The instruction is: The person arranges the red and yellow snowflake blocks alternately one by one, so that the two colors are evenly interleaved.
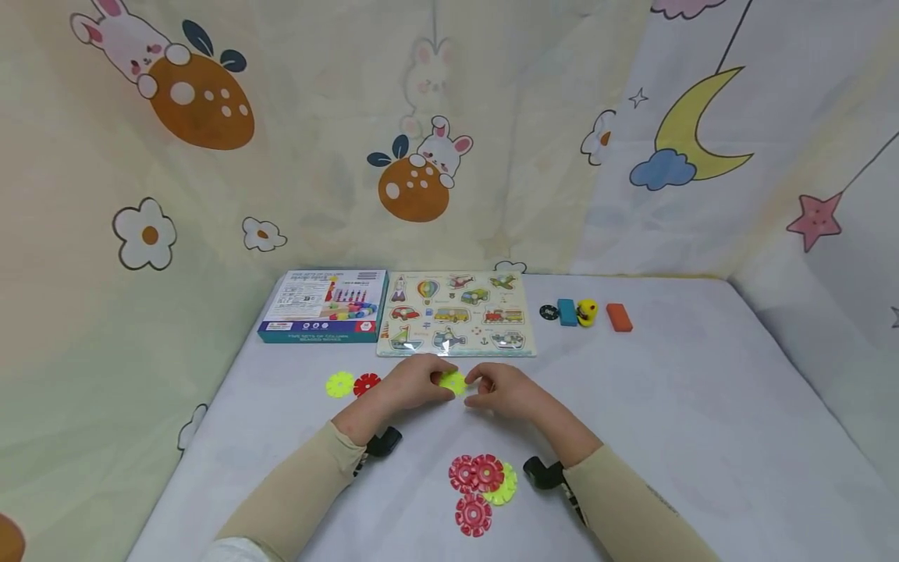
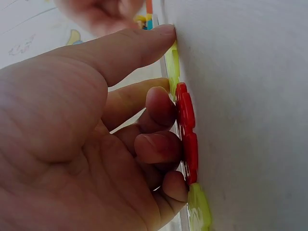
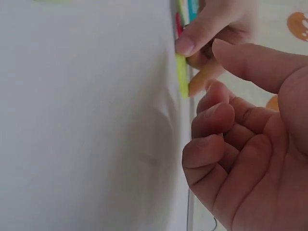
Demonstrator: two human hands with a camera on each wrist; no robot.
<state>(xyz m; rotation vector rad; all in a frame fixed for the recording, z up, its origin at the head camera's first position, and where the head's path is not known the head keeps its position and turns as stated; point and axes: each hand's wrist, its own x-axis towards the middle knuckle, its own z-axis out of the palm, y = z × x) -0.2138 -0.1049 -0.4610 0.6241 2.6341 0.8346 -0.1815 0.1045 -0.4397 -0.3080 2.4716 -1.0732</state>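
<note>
My left hand (image 1: 416, 381) pinches the edges of a yellow-green flower-shaped plastic disc (image 1: 453, 382) between thumb and index finger, at the table surface. Just right of that disc is my right hand (image 1: 507, 390), its thumb and fingertips apart and its other fingers loosely curled, holding nothing. Left of the left hand lie another yellow-green disc (image 1: 340, 384) and a red disc (image 1: 367, 384). In the left wrist view, red discs (image 2: 190, 156) run in a line beneath the curled fingers, between the two yellow-green ones; from the head, the hand partly hides this row.
Nearer the front, red discs (image 1: 474, 515) lie in a group with a yellow-green disc (image 1: 502, 490). Behind the hands are a picture board (image 1: 456, 314) and a flat box (image 1: 323, 306). Blue block (image 1: 567, 312), yellow duck figure (image 1: 587, 312), black round piece (image 1: 548, 312) and orange block (image 1: 620, 318) stand back right.
</note>
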